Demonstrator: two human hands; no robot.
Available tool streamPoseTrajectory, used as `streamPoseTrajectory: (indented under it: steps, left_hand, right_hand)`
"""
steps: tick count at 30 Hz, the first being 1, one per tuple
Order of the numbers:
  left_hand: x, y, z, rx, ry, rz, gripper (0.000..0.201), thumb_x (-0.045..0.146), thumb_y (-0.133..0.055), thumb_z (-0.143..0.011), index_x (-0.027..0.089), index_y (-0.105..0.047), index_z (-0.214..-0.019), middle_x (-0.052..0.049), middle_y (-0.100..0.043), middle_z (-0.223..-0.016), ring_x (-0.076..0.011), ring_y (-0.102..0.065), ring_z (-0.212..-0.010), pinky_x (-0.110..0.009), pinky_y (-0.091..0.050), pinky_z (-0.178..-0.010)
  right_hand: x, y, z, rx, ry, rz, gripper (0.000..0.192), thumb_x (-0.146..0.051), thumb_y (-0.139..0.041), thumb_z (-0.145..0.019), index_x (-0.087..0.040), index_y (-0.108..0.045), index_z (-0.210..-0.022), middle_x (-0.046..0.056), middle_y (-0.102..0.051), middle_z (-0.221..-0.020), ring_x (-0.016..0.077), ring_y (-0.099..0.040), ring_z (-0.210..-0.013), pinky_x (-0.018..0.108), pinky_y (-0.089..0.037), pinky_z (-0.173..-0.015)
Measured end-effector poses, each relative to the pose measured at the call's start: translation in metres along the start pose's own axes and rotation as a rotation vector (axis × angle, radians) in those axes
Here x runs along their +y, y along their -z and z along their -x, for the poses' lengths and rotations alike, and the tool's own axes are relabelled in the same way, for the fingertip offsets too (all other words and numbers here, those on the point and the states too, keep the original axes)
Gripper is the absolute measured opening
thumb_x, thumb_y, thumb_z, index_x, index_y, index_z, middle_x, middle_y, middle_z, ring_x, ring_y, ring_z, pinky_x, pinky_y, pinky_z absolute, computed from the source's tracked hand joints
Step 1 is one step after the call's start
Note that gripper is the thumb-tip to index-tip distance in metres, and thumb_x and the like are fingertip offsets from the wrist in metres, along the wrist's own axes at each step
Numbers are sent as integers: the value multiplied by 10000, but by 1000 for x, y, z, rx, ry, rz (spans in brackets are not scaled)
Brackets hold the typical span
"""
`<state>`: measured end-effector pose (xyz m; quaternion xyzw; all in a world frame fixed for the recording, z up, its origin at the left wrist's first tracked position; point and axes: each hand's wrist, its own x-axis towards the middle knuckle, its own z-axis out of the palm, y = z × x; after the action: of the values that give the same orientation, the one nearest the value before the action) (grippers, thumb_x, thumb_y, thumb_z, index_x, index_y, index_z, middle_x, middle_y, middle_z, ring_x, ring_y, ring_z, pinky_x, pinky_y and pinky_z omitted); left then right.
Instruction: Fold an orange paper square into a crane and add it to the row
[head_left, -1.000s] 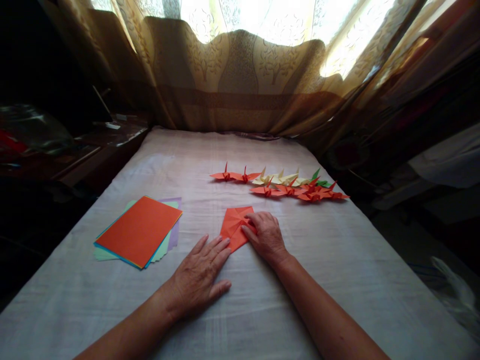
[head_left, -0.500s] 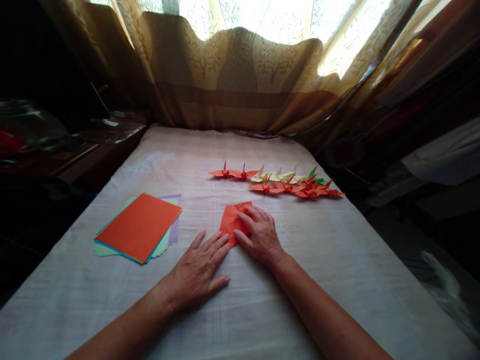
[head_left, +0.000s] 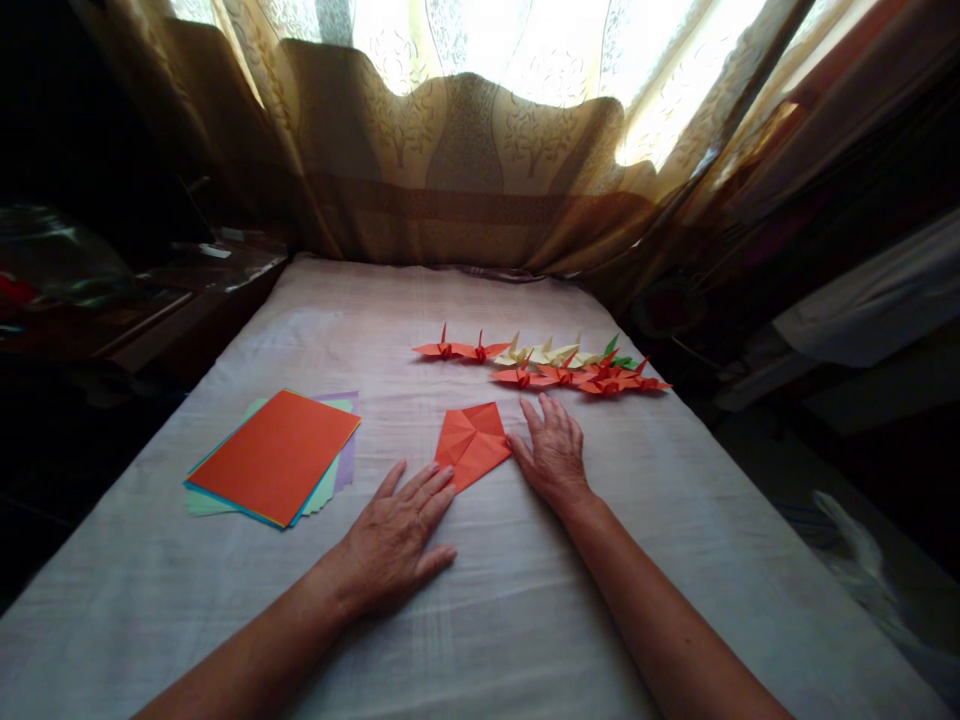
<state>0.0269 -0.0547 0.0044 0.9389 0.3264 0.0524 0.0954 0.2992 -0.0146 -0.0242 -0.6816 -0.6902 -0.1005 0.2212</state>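
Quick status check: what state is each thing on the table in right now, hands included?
Folded orange sheet: partly folded, creased, flat on the cloth.
Left hand: open, palm down, fingertips at the sheet's near edge.
Right hand: open, flat beside the sheet's right edge.
Paper stack: unfolded, fanned, orange on top.
Cranes: finished, in a clustered row.
Curtain: drawn, backlit.

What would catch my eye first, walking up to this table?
Probably the folded orange paper lying mid-table between the left hand and right hand, both flat on the white cloth. Behind it runs a row of paper cranes, orange, cream and green; a stack of coloured sheets lies left.
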Motion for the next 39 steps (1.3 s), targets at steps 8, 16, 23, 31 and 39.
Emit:
streamPoseTrajectory:
  steps: [8,16,23,31,39]
  left_hand:
    - [-2,0,1,-25,-5,-17,642,521,-457,-956,196,-352,-1499,-115,-388,-1544,-258,-322,-1443,-492,-43,-1205]
    - [-22,-2,42,13,-69,-89,602,575,-393,-977,275,-367,-1498,-99,-393,-1545,-285,-334,-1433,-520,-55,-1193]
    - [-29,14,50,46,-130,-115,519,530,-438,-978,283,-464,-1433,-84,-459,-1505,-299,-400,-1393,-534,-113,-1188]
    - [-16,14,17,165,-113,-120,456,468,-430,-996,242,-521,-1380,-61,-584,-1397,-251,-474,-1342,-469,-150,-1204]
    - [-7,-4,6,-39,-48,-39,692,633,-306,-976,207,-320,-1522,-105,-364,-1550,-256,-345,-1434,-461,-117,-1210]
  right_hand:
    - [-44,25,16,-381,457,-200,498,-350,-446,-980,-216,-449,-1459,100,-405,-1530,237,-347,-1427,451,-286,-1162]
    - [-47,24,19,-563,422,-132,573,-436,-415,-995,-203,-343,-1513,77,-283,-1579,233,-243,-1474,480,-195,-1199]
    - [-48,25,20,-559,406,-141,569,-443,-415,-998,-211,-341,-1513,64,-279,-1582,220,-231,-1478,476,-167,-1206]
    - [-48,21,20,-550,412,-151,587,-498,-381,-1004,-219,-327,-1518,62,-266,-1585,216,-219,-1481,486,-162,-1209]
    - [-51,34,26,-641,425,-240,627,-561,-356,-993,-238,-300,-1527,57,-227,-1595,227,-160,-1496,517,-30,-1214]
